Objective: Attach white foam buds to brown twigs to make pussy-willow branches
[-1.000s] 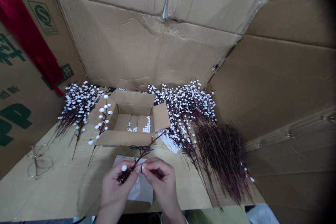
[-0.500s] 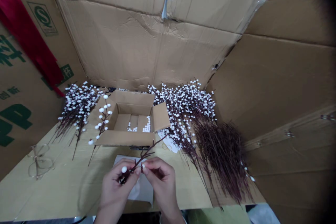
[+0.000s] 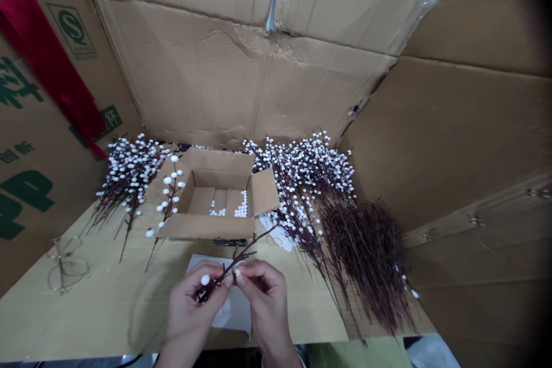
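My left hand (image 3: 190, 302) grips the lower end of a thin brown twig (image 3: 244, 256), which carries a white bead (image 3: 205, 280) by my thumb. My right hand (image 3: 263, 293) pinches the same twig a little farther along, its fingertips close to the left hand. Part of the twig is hidden by my fingers. Under both hands lies a white paper sheet (image 3: 224, 267). Beyond the twig's far end stands an open cardboard box (image 3: 215, 227) holding loose white beads (image 3: 241, 207).
Bundles of white-beaded branches (image 3: 302, 184) and dark bare twigs (image 3: 366, 264) lie to the right of the box, with more beaded branches (image 3: 129, 178) to its left. A wire-framed pair of glasses (image 3: 66, 264) rests on the tabletop (image 3: 95, 316). Cardboard sheets wall the back and sides.
The twig's far end has swung slightly lower and to the right. My right hand's fingers have shifted a little along it, and both hands still hold it.
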